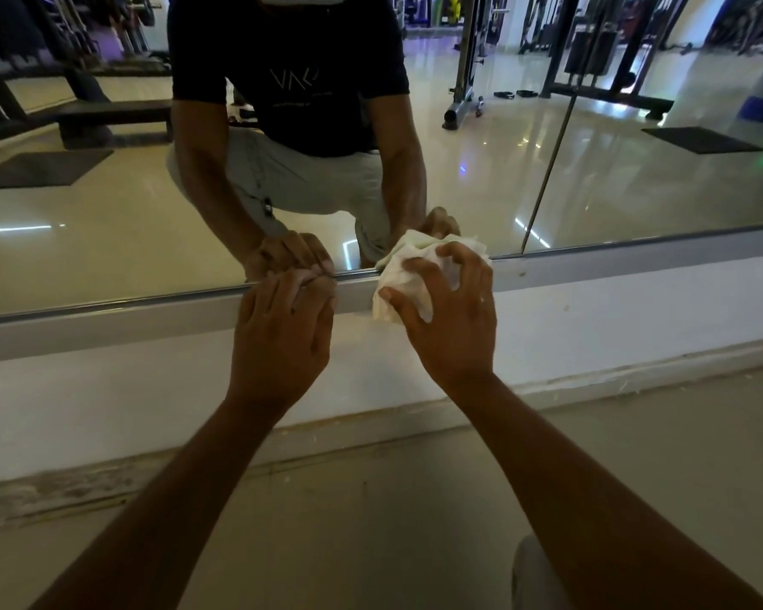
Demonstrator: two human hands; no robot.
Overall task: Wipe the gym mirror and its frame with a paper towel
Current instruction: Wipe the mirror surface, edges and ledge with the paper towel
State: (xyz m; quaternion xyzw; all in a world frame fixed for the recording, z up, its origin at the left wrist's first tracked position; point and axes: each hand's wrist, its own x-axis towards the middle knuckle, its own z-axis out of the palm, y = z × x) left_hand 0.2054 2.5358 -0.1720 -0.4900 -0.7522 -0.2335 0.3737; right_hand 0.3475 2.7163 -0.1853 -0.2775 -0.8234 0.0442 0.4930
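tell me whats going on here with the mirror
A person crouches at the bottom edge of a gym mirror. Their right hand grips a crumpled paper towel pressed against the mirror's lower frame. The left hand rests on the frame beside it, fingertips curled over its top edge. The cleaning is at the frame, not the glass.

The right hand (448,310) grips a crumpled white paper towel (408,275), fingers curled over it, pressing it against the metal frame (150,319) at the mirror's (106,239) lower edge. The towel bulges past the fingertips onto the glass. The left hand (283,323) rests on the frame just beside it, fingertips curled at the glass edge.
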